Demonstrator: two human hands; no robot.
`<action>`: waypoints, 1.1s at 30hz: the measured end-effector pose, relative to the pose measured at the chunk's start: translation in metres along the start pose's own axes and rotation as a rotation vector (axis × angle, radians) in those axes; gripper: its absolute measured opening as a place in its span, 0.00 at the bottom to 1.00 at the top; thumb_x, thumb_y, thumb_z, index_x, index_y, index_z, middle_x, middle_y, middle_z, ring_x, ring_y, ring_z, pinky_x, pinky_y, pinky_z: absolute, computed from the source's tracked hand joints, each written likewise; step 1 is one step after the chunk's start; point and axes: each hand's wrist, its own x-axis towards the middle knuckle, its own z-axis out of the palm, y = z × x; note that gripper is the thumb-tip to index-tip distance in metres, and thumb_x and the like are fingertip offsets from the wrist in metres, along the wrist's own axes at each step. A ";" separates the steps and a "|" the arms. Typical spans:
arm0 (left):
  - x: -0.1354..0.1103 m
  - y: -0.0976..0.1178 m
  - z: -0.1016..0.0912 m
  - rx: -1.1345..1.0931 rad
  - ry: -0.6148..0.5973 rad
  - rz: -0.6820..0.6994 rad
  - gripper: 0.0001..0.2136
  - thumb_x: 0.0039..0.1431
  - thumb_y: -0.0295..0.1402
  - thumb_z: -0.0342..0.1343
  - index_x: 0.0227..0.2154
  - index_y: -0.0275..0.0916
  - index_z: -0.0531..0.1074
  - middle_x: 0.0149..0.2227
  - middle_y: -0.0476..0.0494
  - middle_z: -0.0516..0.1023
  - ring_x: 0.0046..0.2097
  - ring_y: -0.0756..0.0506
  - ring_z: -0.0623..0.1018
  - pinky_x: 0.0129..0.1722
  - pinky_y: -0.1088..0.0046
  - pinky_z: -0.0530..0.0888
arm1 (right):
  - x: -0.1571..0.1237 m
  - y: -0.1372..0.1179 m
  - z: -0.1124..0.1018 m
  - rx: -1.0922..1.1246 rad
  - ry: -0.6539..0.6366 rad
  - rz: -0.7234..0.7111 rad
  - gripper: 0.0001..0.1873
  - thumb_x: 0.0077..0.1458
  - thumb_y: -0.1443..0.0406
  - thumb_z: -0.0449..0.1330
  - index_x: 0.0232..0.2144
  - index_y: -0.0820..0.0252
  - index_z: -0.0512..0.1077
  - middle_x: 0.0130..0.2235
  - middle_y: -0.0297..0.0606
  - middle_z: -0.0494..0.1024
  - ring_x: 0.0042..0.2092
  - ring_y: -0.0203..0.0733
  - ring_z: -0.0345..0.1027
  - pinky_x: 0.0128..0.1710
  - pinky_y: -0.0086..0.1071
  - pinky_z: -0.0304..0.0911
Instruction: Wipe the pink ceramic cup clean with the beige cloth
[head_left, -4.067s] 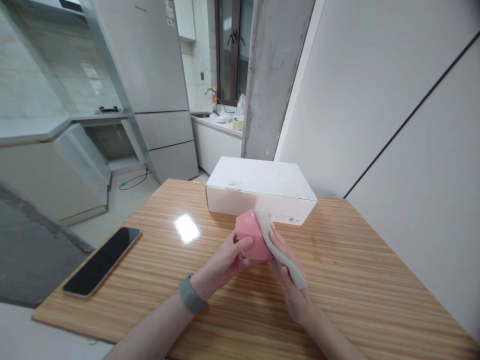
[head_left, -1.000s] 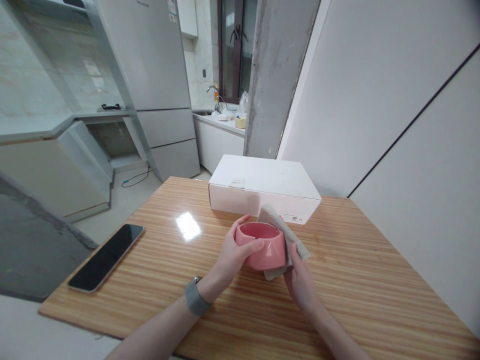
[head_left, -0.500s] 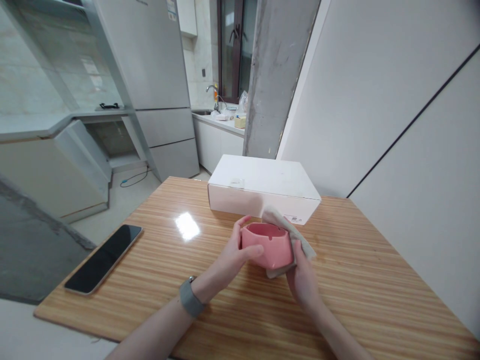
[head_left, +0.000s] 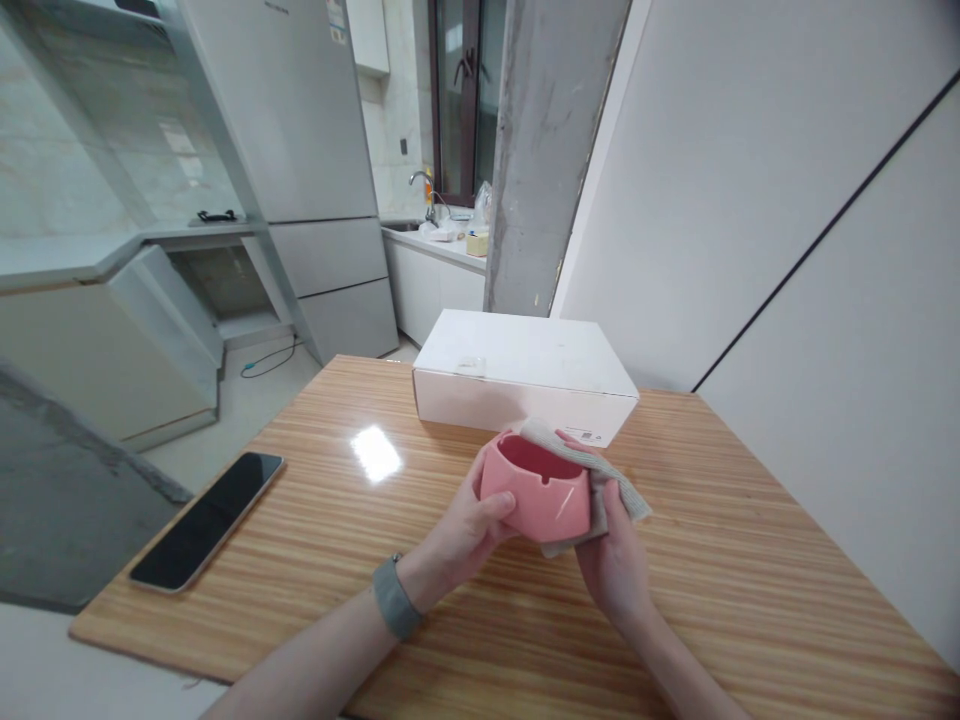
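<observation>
A pink faceted ashtray (head_left: 544,505) with a small notch in its rim is held above the table, its opening facing up and tilted a little. My left hand (head_left: 480,505) grips its left side, thumb on the front and fingers behind. A grey ribbed cloth (head_left: 600,490) lies against the ashtray's right side and over part of its far rim. My right hand (head_left: 611,545) is closed on this cloth and presses it to the ashtray; some of its fingers are hidden behind the cloth.
A white cardboard box (head_left: 525,350) stands just beyond my hands on the wood-grain table (head_left: 315,520). A phone (head_left: 210,520) lies near the table's left edge. A white wall (head_left: 750,200) runs along the right side. Further back are a fridge (head_left: 300,120) and a sink counter (head_left: 435,270).
The ashtray has turned slightly, its right side dipping. My right hand and the cloth have shifted a little to the right, and the left fingers have closed in on the ashtray.
</observation>
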 end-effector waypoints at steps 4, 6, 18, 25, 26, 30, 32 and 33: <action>0.003 0.002 -0.004 0.114 0.106 0.103 0.36 0.43 0.37 0.70 0.58 0.42 0.65 0.57 0.37 0.72 0.59 0.36 0.70 0.55 0.63 0.70 | 0.002 0.003 -0.005 -0.132 -0.068 -0.088 0.19 0.64 0.51 0.52 0.50 0.47 0.74 0.62 0.33 0.69 0.66 0.49 0.55 0.68 0.49 0.44; 0.005 0.006 -0.006 0.225 0.150 0.183 0.37 0.41 0.34 0.71 0.57 0.42 0.66 0.58 0.37 0.71 0.59 0.36 0.69 0.56 0.63 0.68 | 0.001 0.005 -0.006 -0.204 -0.102 -0.118 0.19 0.64 0.52 0.51 0.50 0.48 0.74 0.64 0.33 0.66 0.66 0.49 0.53 0.69 0.49 0.41; 0.005 0.007 -0.003 0.276 0.183 0.137 0.39 0.44 0.33 0.70 0.61 0.45 0.61 0.62 0.40 0.66 0.62 0.39 0.67 0.57 0.66 0.69 | 0.000 0.007 -0.005 -0.320 -0.061 -0.191 0.19 0.61 0.51 0.56 0.49 0.48 0.76 0.60 0.35 0.71 0.67 0.49 0.50 0.69 0.48 0.36; 0.003 0.015 0.000 0.047 0.066 -0.117 0.24 0.56 0.42 0.62 0.55 0.49 0.67 0.59 0.43 0.69 0.50 0.44 0.75 0.40 0.71 0.77 | 0.011 -0.001 -0.014 -0.250 0.017 -0.217 0.17 0.62 0.51 0.54 0.43 0.48 0.78 0.54 0.35 0.76 0.61 0.51 0.61 0.67 0.47 0.45; 0.002 0.015 0.000 0.034 0.062 -0.114 0.26 0.54 0.40 0.64 0.55 0.50 0.66 0.58 0.43 0.69 0.49 0.44 0.75 0.40 0.70 0.77 | 0.011 -0.003 -0.014 -0.241 0.011 -0.222 0.17 0.61 0.51 0.55 0.43 0.49 0.78 0.53 0.36 0.77 0.60 0.52 0.61 0.66 0.48 0.46; 0.000 0.015 -0.004 0.017 -0.005 -0.152 0.35 0.46 0.37 0.70 0.57 0.51 0.64 0.57 0.42 0.70 0.49 0.43 0.76 0.42 0.71 0.75 | 0.011 -0.008 -0.012 -0.220 -0.036 -0.213 0.19 0.60 0.49 0.56 0.40 0.51 0.80 0.48 0.38 0.79 0.59 0.53 0.63 0.65 0.48 0.48; 0.000 0.015 -0.006 0.052 -0.042 -0.164 0.34 0.43 0.35 0.72 0.55 0.46 0.67 0.55 0.39 0.72 0.50 0.42 0.76 0.42 0.72 0.74 | 0.010 -0.009 -0.010 -0.222 -0.058 -0.189 0.19 0.60 0.49 0.55 0.39 0.51 0.80 0.48 0.38 0.80 0.59 0.53 0.63 0.65 0.47 0.48; 0.001 0.015 -0.006 0.073 -0.047 -0.162 0.33 0.43 0.34 0.72 0.54 0.43 0.69 0.54 0.38 0.74 0.50 0.41 0.76 0.42 0.72 0.74 | 0.010 -0.010 -0.010 -0.225 -0.068 -0.178 0.19 0.61 0.49 0.55 0.39 0.51 0.80 0.49 0.38 0.79 0.59 0.53 0.63 0.65 0.47 0.48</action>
